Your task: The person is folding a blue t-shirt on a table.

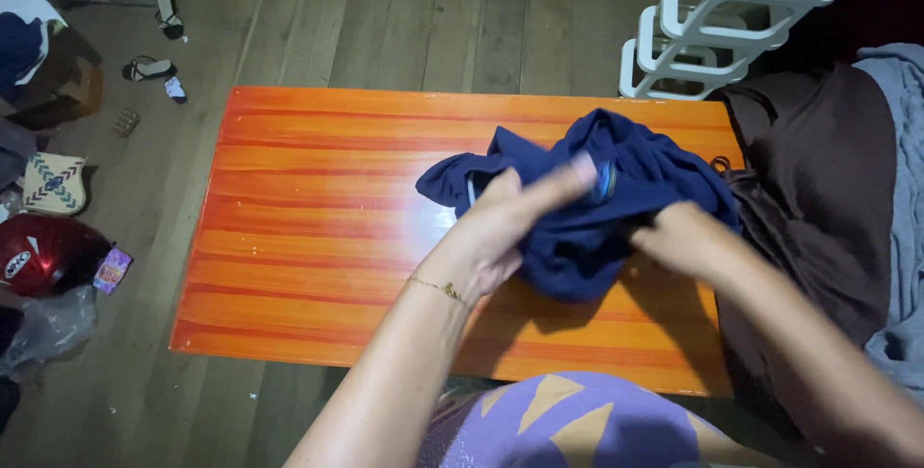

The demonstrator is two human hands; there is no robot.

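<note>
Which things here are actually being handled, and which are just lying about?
In hand: crumpled navy blue cloth garment, left hand, right hand, orange striped table.
Lying about: red helmet, brown cloth pile, white plastic rack, sandals.

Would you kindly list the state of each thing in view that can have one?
Navy garment: bunched up, resting on the table, gripped by both hands.
Left hand: closed on the garment, blurred.
Right hand: gripping the garment's lower edge.
Orange table: bare on its left part.
Brown cloth: draped over the table's right end.
Red helmet: lying on the floor.
</note>
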